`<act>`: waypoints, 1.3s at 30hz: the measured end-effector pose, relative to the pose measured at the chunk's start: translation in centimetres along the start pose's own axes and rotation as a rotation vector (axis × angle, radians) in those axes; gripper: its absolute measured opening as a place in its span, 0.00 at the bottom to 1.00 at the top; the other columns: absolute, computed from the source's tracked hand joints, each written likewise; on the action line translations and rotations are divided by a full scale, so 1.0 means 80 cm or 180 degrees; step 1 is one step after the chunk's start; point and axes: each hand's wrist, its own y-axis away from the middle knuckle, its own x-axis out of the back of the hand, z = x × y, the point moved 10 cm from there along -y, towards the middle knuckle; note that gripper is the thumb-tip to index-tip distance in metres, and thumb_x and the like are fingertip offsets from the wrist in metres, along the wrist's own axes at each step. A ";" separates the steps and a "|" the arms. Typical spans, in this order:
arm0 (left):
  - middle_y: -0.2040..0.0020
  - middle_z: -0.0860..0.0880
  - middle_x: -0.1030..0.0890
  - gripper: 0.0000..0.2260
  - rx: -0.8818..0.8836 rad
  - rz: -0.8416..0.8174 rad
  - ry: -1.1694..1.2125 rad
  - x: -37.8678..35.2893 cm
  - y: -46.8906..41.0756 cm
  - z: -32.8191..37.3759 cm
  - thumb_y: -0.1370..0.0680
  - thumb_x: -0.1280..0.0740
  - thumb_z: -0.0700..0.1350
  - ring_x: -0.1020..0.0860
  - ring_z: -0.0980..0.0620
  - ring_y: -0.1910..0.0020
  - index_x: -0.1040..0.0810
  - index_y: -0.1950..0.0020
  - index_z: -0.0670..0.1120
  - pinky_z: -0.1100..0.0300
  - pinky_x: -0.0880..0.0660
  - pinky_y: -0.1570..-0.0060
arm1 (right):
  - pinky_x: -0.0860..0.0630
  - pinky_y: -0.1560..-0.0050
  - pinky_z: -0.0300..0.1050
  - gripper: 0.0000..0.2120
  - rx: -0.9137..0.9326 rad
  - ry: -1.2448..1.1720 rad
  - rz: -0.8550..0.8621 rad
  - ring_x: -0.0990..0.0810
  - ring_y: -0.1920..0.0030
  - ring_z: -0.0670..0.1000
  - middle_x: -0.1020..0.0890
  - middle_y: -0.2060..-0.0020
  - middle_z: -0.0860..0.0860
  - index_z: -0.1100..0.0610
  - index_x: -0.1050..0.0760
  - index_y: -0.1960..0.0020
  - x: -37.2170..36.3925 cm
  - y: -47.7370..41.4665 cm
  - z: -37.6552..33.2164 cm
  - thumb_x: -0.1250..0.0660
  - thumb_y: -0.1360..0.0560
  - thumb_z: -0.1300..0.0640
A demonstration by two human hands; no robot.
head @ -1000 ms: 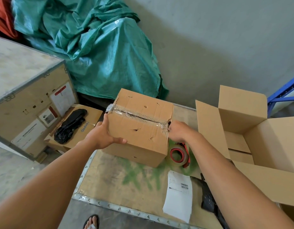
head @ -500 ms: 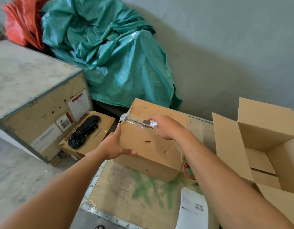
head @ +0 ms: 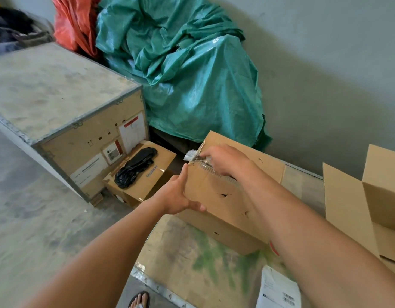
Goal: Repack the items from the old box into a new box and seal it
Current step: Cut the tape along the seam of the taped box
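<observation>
**Old box: tape end at the far-left corner**

Bare concrete floor and a grey wall frame the spot; a crumpled green tarp [head: 181, 70] is heaped against the wall, and a plywood crate [head: 65, 116] stands to your left. You work on a low board platform [head: 183, 258] with green paint stains.

- Old box [head: 232, 196] sits on the platform straight ahead of you, closed, its cardboard nicked with small tears. A clear tape strip [head: 211, 170] runs along the top seam, left to right across your view.
- Left hand [head: 178, 196] clamps the box's near-left edge — thumb along the edge, fingers wrapped onto the front face. It is bracing.
- Right hand [head: 223, 161] reaches over the top to the far-left corner, fingers pinched on the loose, crinkled tape end [head: 191, 154]. Whether a blade is held in that pinch is hard to say; a dark sliver shows at the fingertips.
- New box [head: 358, 210] stands open at your right, flaps up, apart from the old one.
- White shipping label [head: 278, 290] lies on the platform near your right forearm.

Judgement: opening stage, nothing repacked yet. The seam's long axis lies crosswise, and the free end is at the left corner, so the peel should run rightward along the seam, toward the new box. Your right hand already has the end — keep the left hand pressing, or the box may lift or skid with the pull.
</observation>
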 end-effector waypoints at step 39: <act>0.24 0.47 0.38 0.65 0.0053 0.0014 0.0037 -0.003 -0.005 -0.009 0.38 0.20 0.64 0.34 0.43 0.27 0.66 0.19 0.57 0.47 0.33 0.30 | 0.24 0.62 0.45 0.33 -0.0141 0.0640 -0.0462 0.20 0.52 0.57 0.16 0.45 0.50 0.46 0.18 0.37 -0.018 0.019 0.046 0.38 0.31 0.75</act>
